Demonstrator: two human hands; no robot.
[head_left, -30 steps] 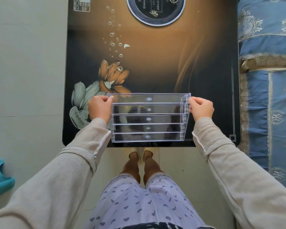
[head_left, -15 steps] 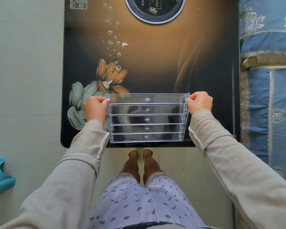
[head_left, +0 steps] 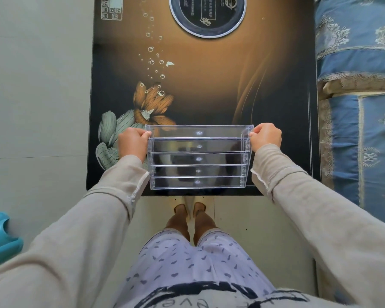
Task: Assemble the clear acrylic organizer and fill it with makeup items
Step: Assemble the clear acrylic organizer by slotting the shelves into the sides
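Currently, head view: clear acrylic organizer (head_left: 198, 158) sits at the near edge of the tabletop (head_left: 209, 96), centred in front of the person. Left hand (head_left: 132, 143) grips its left end wall and right hand (head_left: 266, 136) its right end wall. Both sets of fingers curl over the upper rear corners, so each hand is clamped on the acrylic.

Step in hand, as judged: seating or squaring the assembled unit. Advice: keep pressure equal on both ends, squeeze at the corners where the panels join and not mid-panel, and push it away from the table edge before loading. No makeup items are in view.

Materials: the organizer is rigid transparent plastic, a stepped rack of long narrow tiers with thin straight dividers and small moulded marks along the centre line. Likely slippery and easily scratched. The tabletop is glossy and dark, fading to amber, with a printed flower (head_left: 151, 105) and a round black disc (head_left: 207, 14) at the far end — hard, smooth, reflective. Patterned blue bedding (head_left: 360, 63) lies to the right; a turquoise plastic object (head_left: 0, 238) sits on the floor at left.
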